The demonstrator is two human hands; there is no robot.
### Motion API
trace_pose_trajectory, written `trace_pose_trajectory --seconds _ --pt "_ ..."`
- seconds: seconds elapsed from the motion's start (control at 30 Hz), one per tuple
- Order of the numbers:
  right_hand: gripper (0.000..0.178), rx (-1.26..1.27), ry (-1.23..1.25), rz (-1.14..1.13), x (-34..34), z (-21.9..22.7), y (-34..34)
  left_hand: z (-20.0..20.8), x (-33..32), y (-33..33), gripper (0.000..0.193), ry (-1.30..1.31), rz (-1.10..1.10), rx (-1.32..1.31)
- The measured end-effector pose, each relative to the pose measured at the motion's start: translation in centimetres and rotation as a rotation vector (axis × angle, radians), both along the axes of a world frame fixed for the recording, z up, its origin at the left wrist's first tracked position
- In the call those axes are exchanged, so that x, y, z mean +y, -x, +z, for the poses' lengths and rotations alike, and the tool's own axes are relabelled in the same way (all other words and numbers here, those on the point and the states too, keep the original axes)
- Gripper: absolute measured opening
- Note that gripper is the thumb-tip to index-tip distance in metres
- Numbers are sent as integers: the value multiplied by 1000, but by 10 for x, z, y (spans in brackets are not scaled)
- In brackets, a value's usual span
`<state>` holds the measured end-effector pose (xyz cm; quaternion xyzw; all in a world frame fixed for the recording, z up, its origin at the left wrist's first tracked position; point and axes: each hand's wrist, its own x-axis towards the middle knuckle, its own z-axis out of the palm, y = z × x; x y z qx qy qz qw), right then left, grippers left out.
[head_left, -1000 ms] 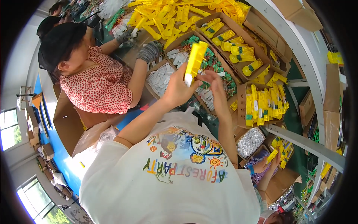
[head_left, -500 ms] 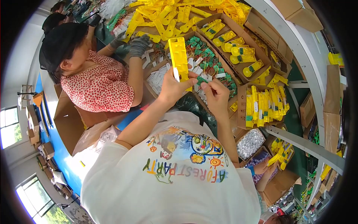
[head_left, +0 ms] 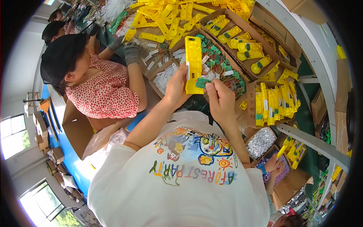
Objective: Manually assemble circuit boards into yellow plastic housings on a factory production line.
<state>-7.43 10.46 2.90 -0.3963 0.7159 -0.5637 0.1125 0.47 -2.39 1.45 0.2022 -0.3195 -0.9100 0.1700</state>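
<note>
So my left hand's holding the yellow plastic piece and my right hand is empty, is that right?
Not quite: your right hand isn't empty. The head view shows it pinching a small green circuit board. Your left hand does hold the yellow plastic piece.

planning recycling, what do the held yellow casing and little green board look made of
Yellow casing: probably moulded plastic, slightly glossy, judging by its even colour and soft highlights. Green board: likely coated circuit-board laminate, given its flat green face with pale marks.
</note>
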Motion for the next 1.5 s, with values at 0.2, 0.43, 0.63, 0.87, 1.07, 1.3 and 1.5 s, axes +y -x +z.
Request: trace_pose_trajectory --seconds 0.2,0.43,0.63,0.87,1.07,1.3,1.5 --pt "22 191 75 -135 -5 2 -10 -4 10 2 47 11 -119 166" --pt "22 180 63 -88 -5 6 -8 -5 13 0 45 -10 -160 169" --pt "28 -36 -189 67 0 -4 9 6 24 0 43 268 41 44" --pt "26 -376 -155 102 2 -11 8 -21 26 -7 42 454 53 -53" --pt "25 -324 -288 163 6 -11 22 -15 30 -2 42 683 79 -112" --pt "22 -498 9 336 8 -20 27 -29 22 -6 39 469 -14 35" --pt "26 -461 75 221 2 -32 12 -28 23 -4 33 431 -19 -5"
